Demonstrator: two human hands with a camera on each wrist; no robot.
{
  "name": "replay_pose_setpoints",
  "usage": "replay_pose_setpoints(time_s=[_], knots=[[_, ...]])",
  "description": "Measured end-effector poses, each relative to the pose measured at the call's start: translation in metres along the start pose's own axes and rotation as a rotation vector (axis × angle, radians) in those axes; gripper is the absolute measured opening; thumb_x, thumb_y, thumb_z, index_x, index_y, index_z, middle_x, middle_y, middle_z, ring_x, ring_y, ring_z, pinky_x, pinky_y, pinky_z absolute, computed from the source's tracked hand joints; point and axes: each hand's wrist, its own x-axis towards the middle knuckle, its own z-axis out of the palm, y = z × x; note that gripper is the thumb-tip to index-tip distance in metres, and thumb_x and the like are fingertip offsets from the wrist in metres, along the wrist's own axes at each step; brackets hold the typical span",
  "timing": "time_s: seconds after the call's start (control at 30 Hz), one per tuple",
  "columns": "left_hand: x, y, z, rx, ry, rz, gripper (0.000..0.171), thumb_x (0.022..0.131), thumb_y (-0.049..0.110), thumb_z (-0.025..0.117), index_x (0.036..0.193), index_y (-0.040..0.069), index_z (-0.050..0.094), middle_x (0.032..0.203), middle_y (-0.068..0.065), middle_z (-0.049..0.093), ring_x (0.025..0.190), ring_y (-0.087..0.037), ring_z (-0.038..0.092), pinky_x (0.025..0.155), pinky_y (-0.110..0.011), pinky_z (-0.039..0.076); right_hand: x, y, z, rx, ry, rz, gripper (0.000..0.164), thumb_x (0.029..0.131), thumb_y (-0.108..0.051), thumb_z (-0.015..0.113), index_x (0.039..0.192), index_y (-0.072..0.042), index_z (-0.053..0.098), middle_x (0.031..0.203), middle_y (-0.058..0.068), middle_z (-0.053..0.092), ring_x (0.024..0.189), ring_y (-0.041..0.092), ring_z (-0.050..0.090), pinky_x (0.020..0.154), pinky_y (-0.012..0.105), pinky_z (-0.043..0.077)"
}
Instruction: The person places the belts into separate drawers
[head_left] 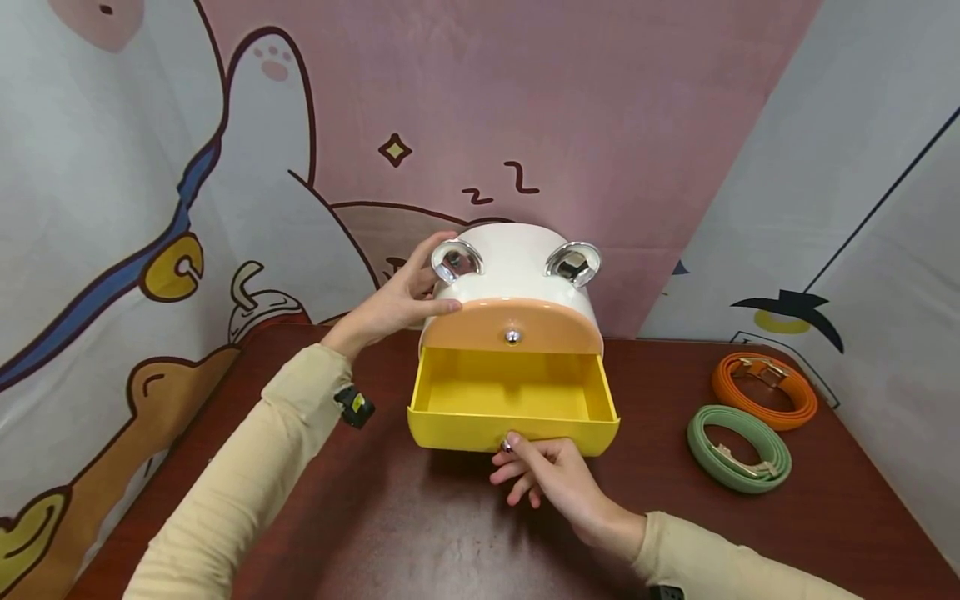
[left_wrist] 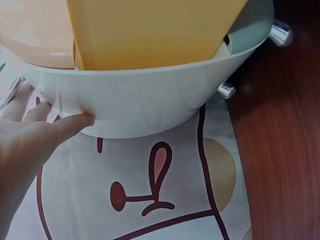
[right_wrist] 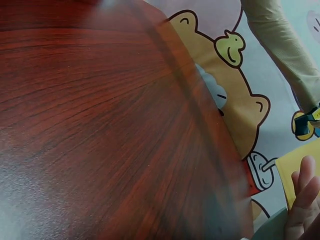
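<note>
A white storage box [head_left: 517, 260] with two shiny silver ears stands on the table against the backdrop. Its peach upper drawer [head_left: 468, 331] is closed, and its yellow lower drawer [head_left: 465, 432] is pulled out, showing a bare inside. My left hand [head_left: 397, 298] rests on the box's upper left side, its thumb extended along the front and its fingers behind the left ear. In the left wrist view, the thumb [left_wrist: 75, 125] lies against the white wall. My right hand [head_left: 562, 487] pinches the silver knob [head_left: 507, 447] on the yellow drawer between thumb and forefinger.
On the table's right side lie a coiled orange belt [head_left: 798, 400] and, just in front of it, a coiled green belt [head_left: 697, 442]. A cartoon-printed cloth [head_left: 600, 125] rises behind and beside the dark red wooden table [head_left: 360, 517].
</note>
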Motion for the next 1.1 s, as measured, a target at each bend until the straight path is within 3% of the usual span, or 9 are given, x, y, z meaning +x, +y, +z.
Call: replay_pose_setpoints(time_s=[0.17, 0.7, 0.9, 1.1], knots=[[0.000, 0.000, 0.000, 0.011, 0.008, -0.006, 0.089, 0.090, 0.003, 0.068, 0.154, 0.031, 0.012, 0.136, -0.014, 0.051, 0.112, -0.032, 0.056, 0.081, -0.046, 0.053, -0.003, 0.000, -0.001, -0.021, 0.004, -0.004, 0.048, 0.100, -0.039, 0.053, 0.098, 0.005, 0.072, 0.083, 0.015, 0.072, 0.055, 0.016, 0.063, 0.047, 0.021, 0.042], [0.000, 0.000, 0.002, 0.052, 0.019, 0.006, 0.088, 0.090, 0.005, 0.068, 0.154, 0.030, 0.013, 0.139, -0.013, 0.049, 0.119, -0.029, 0.052, 0.091, -0.046, 0.048, -0.013, 0.003, 0.002, -0.018, -0.032, -0.023, 0.047, 0.101, -0.036, 0.052, 0.103, 0.006, 0.072, 0.085, 0.015, 0.072, 0.051, 0.013, 0.059, 0.046, 0.020, 0.041], [0.000, 0.000, 0.002, 0.032, 0.013, 0.007, 0.086, 0.090, 0.007, 0.069, 0.152, 0.038, 0.016, 0.139, -0.012, 0.049, 0.118, -0.030, 0.053, 0.088, -0.045, 0.050, -0.013, 0.008, -0.008, -0.044, -0.166, -0.070, 0.042, 0.103, -0.030, 0.048, 0.109, 0.006, 0.069, 0.088, 0.016, 0.072, 0.054, 0.013, 0.061, 0.047, 0.020, 0.042], [0.000, 0.000, 0.002, 0.029, 0.018, -0.001, 0.087, 0.091, 0.006, 0.068, 0.153, 0.036, 0.014, 0.142, -0.012, 0.046, 0.119, -0.030, 0.052, 0.084, -0.046, 0.052, -0.015, 0.015, -0.021, -0.091, -0.331, -0.125, 0.035, 0.104, -0.020, 0.046, 0.111, 0.006, 0.068, 0.091, 0.018, 0.071, 0.059, 0.013, 0.064, 0.048, 0.021, 0.044]])
